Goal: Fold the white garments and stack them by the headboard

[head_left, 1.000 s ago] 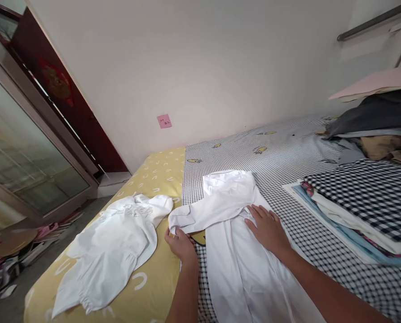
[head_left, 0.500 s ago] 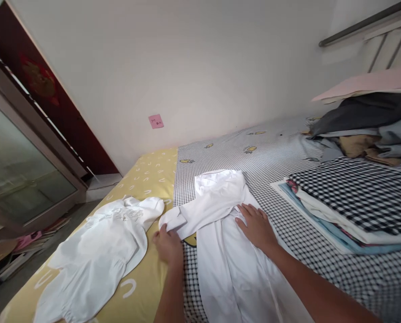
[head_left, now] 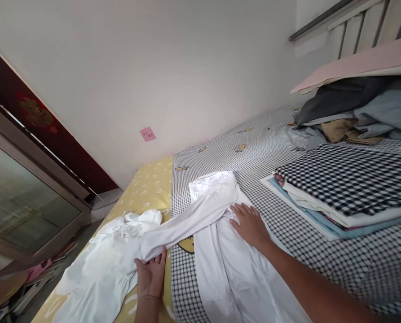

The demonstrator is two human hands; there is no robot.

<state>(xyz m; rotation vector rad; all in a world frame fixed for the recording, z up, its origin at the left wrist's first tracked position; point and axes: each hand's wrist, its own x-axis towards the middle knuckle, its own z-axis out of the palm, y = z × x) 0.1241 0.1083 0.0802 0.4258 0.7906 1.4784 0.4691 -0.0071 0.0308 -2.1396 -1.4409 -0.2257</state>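
A long-sleeved white shirt (head_left: 217,193) lies on the bed, its lower part running toward me. One of its sleeves (head_left: 183,222) stretches left across the body, and its end overlaps a second white garment (head_left: 99,255), crumpled on the yellow cloth. My left hand (head_left: 150,273) is palm up at the sleeve's end, its fingers stretched out and partly hidden under the fabric. Flat on the shirt, fingers spread, rests my right hand (head_left: 250,226).
To the right is a folded stack topped by black-and-white checked cloth (head_left: 351,179). Behind it, dark and grey clothes (head_left: 348,103) lie heaped beneath a pink sheet-like piece (head_left: 355,67). A white wall (head_left: 193,76) borders the bed; a glass-paned door (head_left: 25,193) stands left.
The sleeve, folded back at its end before, now extends further left over the other white garment. My left hand has moved left and turned palm up; my right hand stays on the shirt.
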